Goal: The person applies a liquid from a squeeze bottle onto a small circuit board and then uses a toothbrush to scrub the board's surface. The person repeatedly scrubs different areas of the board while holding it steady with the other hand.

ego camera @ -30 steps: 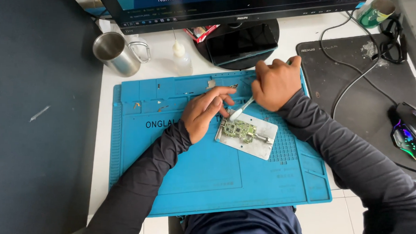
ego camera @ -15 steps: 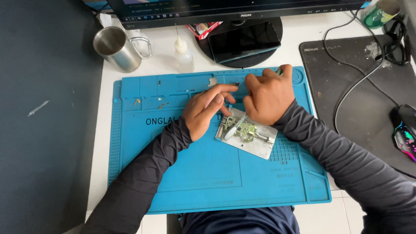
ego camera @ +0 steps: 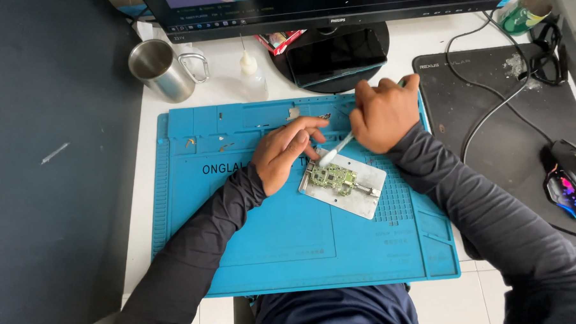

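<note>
Near the back edge of the blue mat (ego camera: 285, 245), the small green circuit board (ego camera: 332, 178), light, stiff and fragile, sits clamped on a metal holder plate (ego camera: 357, 199), best taken by that plate's edges, while the left hand (ego camera: 282, 152) rests half-open beside it and the right hand (ego camera: 382, 114) is closed around a white brush (ego camera: 334, 151).

A steel mug (ego camera: 158, 68) with a carabiner-style handle stands on the white desk (ego camera: 433, 39), left of a small clear dropper bottle (ego camera: 251, 78). A dark phone (ego camera: 336, 55) rests on the round monitor stand (ego camera: 374, 72). At right, a black mouse pad (ego camera: 493, 143) carries a glowing gaming mouse (ego camera: 571, 181) and its cable (ego camera: 487, 118).
</note>
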